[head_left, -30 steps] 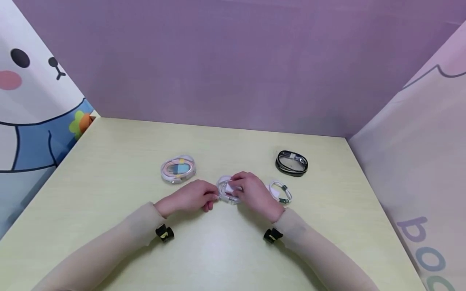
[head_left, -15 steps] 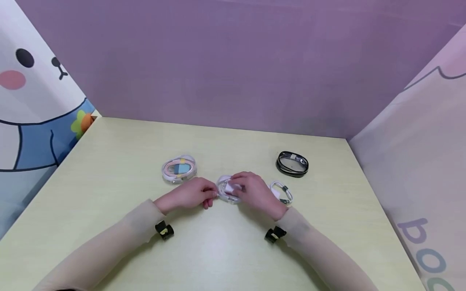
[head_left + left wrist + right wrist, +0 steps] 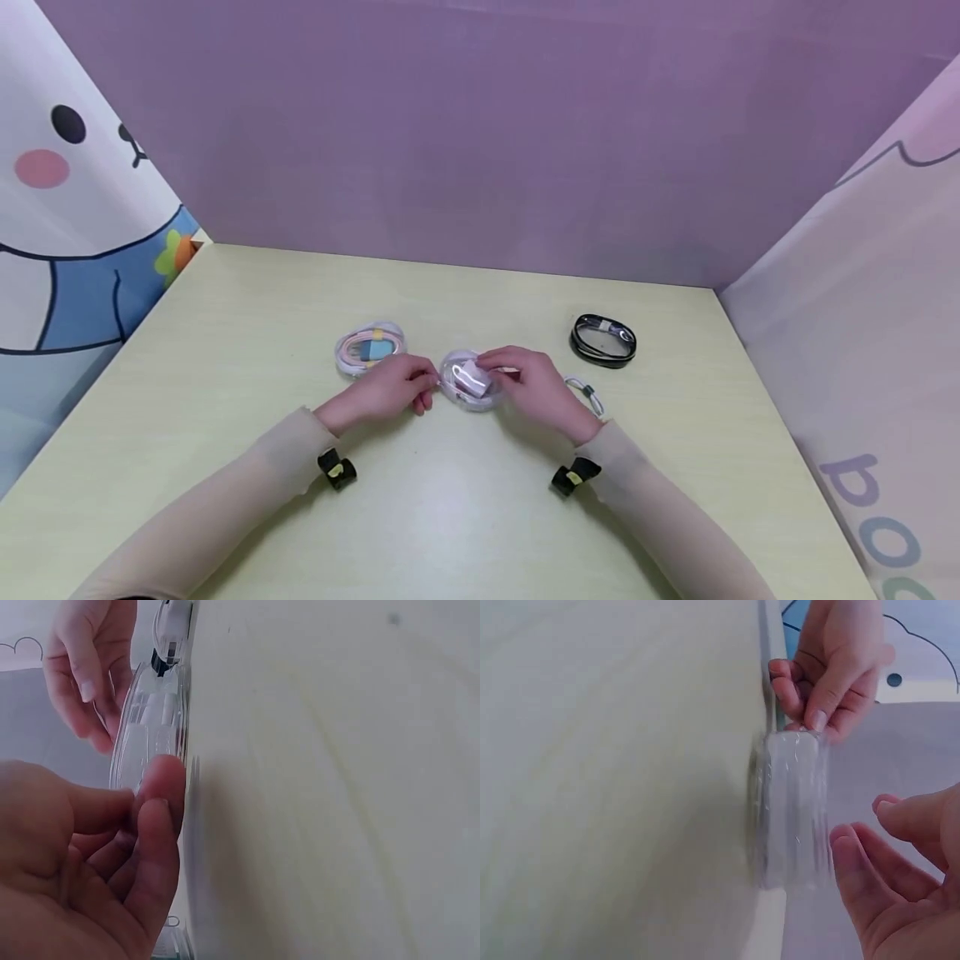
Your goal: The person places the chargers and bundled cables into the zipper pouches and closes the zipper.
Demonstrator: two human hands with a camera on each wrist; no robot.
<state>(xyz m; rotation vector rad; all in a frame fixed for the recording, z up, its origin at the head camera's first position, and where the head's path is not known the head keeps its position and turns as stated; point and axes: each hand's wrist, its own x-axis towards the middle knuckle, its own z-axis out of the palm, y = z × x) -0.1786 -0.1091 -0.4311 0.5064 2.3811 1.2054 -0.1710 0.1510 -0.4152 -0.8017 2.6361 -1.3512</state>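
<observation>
A white coiled charging cable [image 3: 456, 398] in clear plastic, with a white block [image 3: 472, 379] in its middle, lies between the two hands. My left hand [image 3: 386, 386] pinches its near left edge between thumb and forefinger, as the left wrist view also shows. On the other side, my right hand [image 3: 538, 387] has its thumb and fingers spread apart, the fingertips right at the coil's edge. In the right wrist view the right hand [image 3: 907, 877] holds nothing, and the wrapped cable [image 3: 795, 810] stands out between both hands.
A pink coiled cable with a blue block [image 3: 375, 350] lies at the back left, partly behind the left hand. A black coiled cable [image 3: 602, 342] lies at the back right. A small white-and-green coil [image 3: 585, 392] is half hidden behind the right hand. A purple wall [image 3: 465, 150] borders the table.
The wrapped white cable has moved slightly away and to the left, with the left hand. The right hand's fingers have opened off it, uncovering more of the white block.
</observation>
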